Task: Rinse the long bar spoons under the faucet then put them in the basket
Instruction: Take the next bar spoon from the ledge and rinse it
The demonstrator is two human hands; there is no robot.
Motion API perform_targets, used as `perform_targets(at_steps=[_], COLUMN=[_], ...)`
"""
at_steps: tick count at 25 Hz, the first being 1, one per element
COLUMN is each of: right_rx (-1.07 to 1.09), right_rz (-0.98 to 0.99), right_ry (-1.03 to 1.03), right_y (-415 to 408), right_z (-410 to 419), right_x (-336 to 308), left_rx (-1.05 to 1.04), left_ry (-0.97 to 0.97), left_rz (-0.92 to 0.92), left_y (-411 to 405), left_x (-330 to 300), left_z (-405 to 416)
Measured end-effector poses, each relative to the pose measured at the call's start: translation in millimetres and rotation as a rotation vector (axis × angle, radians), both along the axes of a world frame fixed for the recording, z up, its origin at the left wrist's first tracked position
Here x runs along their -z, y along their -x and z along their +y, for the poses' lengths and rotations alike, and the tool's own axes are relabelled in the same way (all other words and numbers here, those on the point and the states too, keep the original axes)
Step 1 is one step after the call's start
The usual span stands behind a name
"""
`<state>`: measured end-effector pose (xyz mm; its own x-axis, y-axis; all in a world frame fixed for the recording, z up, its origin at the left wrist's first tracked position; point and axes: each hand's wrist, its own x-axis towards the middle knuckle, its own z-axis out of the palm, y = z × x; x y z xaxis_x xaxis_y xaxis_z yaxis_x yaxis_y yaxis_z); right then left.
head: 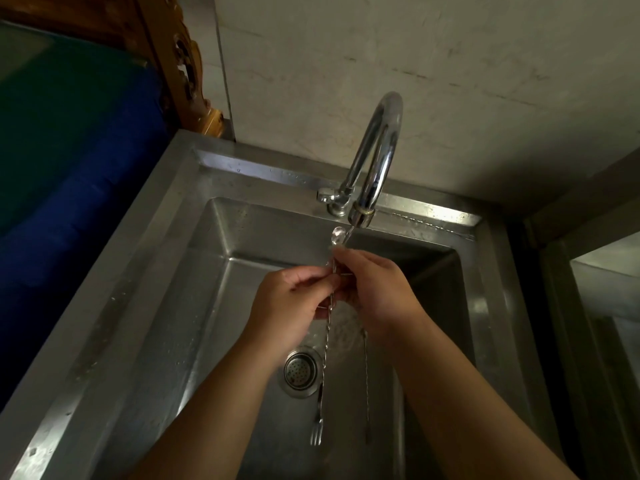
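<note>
Over the steel sink [207, 258], my left hand [294, 299] and my right hand [374, 289] both grip long twisted bar spoons. One bar spoon [325, 344] points its bowl up, right below the faucet spout [360, 216], and ends in a small fork near the bottom of the view. A second bar spoon [365, 382] hangs down from my right hand. Water splashes onto the sink floor under my hands. No basket is in view.
The chrome faucet [377, 143] arches from the back rim, its lever at the left. A round drain strainer [300, 371] sits in the sink floor. A blue and green surface [69, 161] lies to the left, a steel unit [602, 306] to the right.
</note>
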<state>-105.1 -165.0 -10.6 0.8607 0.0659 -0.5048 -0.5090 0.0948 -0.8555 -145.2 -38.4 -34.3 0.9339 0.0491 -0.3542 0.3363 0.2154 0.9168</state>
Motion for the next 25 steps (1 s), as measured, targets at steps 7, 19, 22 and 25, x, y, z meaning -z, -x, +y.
perform_targets(at_steps=[7, 19, 22, 25], right_rx=[-0.033, -0.036, -0.073, -0.074], right_rz=[-0.062, -0.111, -0.144, -0.153], right_ry=[-0.120, -0.030, 0.036, 0.067], right_y=[11.9, 12.8, 13.1, 12.8], right_z=[-13.2, -18.7, -18.2, -16.9], right_x=[7.8, 14.9, 16.2, 13.5], left_rx=[0.001, 0.064, 0.067, 0.055], left_ry=[-0.004, -0.089, -0.105, -0.112], left_rz=[0.007, -0.011, -0.011, -0.010], left_y=[4.0, 5.8, 7.0, 5.4], left_x=[0.9, 5.5, 9.7, 12.2], left_z=[-4.6, -7.1, -5.3, -3.6])
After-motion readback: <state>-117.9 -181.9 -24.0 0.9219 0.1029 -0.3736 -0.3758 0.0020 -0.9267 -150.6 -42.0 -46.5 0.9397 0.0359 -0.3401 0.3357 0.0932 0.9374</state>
